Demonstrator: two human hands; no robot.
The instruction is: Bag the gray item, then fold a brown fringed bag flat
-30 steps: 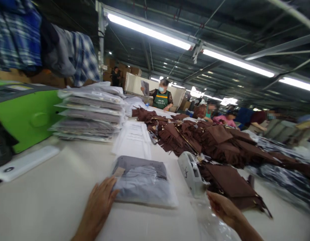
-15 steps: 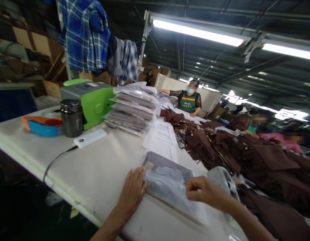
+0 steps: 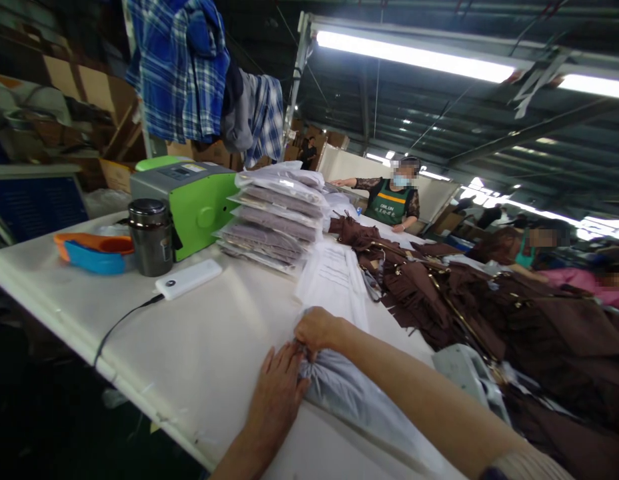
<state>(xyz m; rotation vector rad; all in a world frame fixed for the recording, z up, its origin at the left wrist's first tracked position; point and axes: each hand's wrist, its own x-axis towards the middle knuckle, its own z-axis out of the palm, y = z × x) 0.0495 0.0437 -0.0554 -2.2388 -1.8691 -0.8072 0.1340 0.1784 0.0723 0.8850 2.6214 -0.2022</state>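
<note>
A clear plastic bag (image 3: 349, 400) with a grey flat item inside lies on the white table at my front. My right hand (image 3: 322, 330) is closed on the bag at its left end, and the film is pulled into creases there. My left hand (image 3: 277, 390) rests beside it, palm down, with fingers stretched out and their tips at the same end of the bag. The right forearm covers part of the bag. Just beyond my right hand lie flat clear bags (image 3: 332, 273) with printed lines.
Bagged garments are stacked (image 3: 277, 220) behind. To the left stand a green machine (image 3: 204, 213), a dark flask (image 3: 150, 240), a white power bank (image 3: 189, 279) with a cable and a blue-orange tape dispenser (image 3: 94, 257). Brown garments (image 3: 449, 287) cover the right; a co-worker (image 3: 392, 200) stands beyond.
My right hand has moved left across the bag to its left end, gathering the plastic into creases. The left hand has stayed near that end. The view has shifted slightly.
</note>
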